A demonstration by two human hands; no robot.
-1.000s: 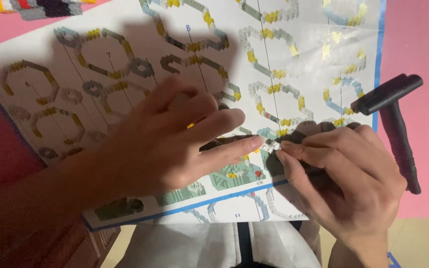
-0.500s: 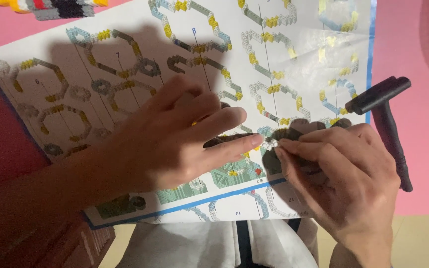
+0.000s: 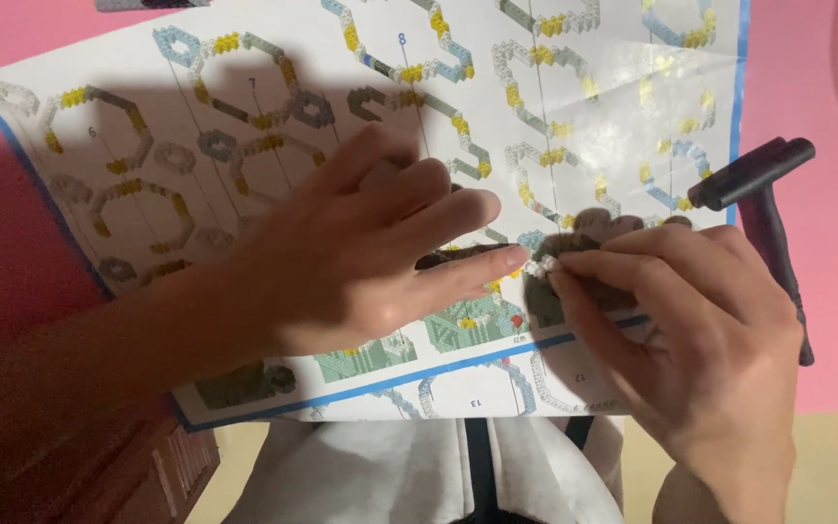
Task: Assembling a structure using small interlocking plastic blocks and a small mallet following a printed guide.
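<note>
Since a second ago both hands have barely shifted. Right hand (image 3: pixel 700 330) fingers (image 3: pixel 584 267) pinch a tiny white brick piece (image 3: pixel 541 264) shut; left hand (image 3: pixel 361 257) lies flat, fingers spread, on the instruction sheet (image 3: pixel 244 87). Black separator tool (image 3: pixel 768 209) rests at 3 o'clock on the pink tabletop (image 3: pixel 826 97). Pressing squarely seems wise.
</note>
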